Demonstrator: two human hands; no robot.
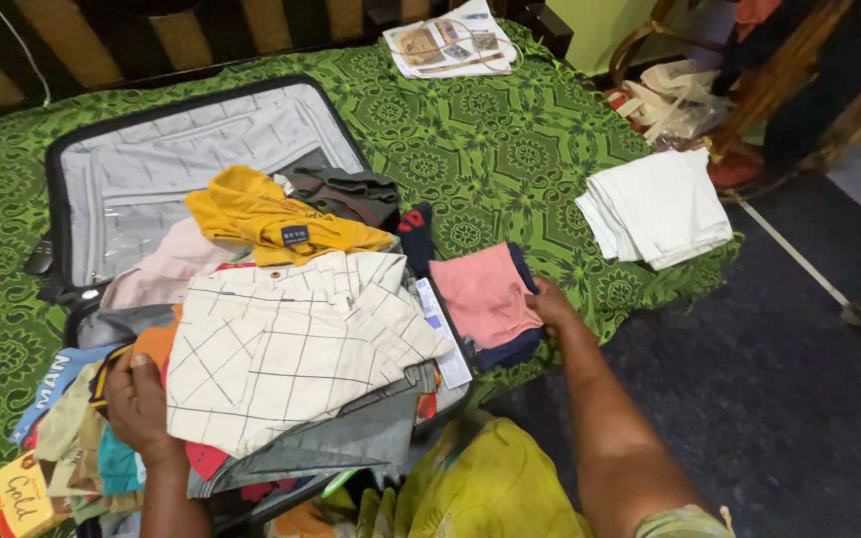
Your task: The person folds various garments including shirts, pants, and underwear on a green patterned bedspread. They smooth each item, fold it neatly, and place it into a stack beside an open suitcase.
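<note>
An open suitcase (80, 149) lies on a bed with a green patterned cover (510, 149), heaped with clothes. On top lies a cream checked shirt (291, 344), with a mustard-yellow garment (271, 221) behind it. My left hand (137, 403) rests on the pile at the checked shirt's left edge, fingers curled over the clothes. My right hand (553, 302) grips the right edge of a small folded stack, a pink cloth (480, 296) on a navy one (513, 349), beside the suitcase.
A folded white stack (658, 207) sits at the bed's right edge. Papers (447, 40) lie at the far side of the bed. Bags (672, 100) and a wooden chair stand to the right on the dark floor. My yellow garment shows at the bottom.
</note>
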